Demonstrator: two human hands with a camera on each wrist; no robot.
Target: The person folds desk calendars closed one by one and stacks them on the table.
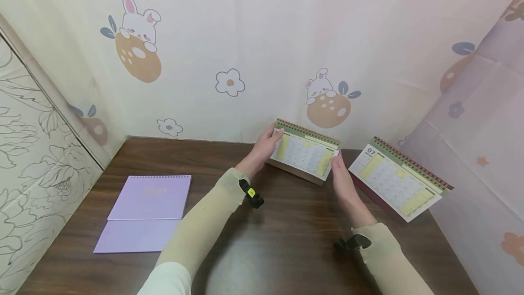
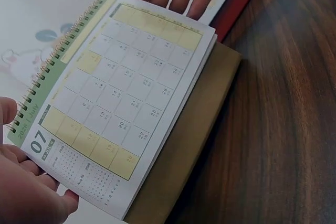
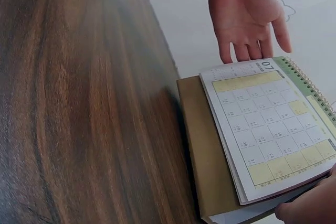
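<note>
A desk calendar (image 1: 304,151) with a green header, a spiral top and a tan base leans back near the table's rear edge, its page reading 07. My left hand (image 1: 264,147) touches its left side with extended fingertips, thumb near the spiral. On the opposite side, my right hand (image 1: 341,176) has its straight fingers against the page edge. The left wrist view shows the page of this calendar (image 2: 121,87) between both hands. In the right wrist view, the left hand (image 3: 249,14) reaches in from the far end, palm visible.
Right of my right hand stands a second calendar (image 1: 397,181) with a dark red base. A lilac calendar (image 1: 149,197) lies at the left of the brown wooden table (image 1: 262,249). A printed curtain (image 1: 184,35) hangs behind, and another panel borders the right side.
</note>
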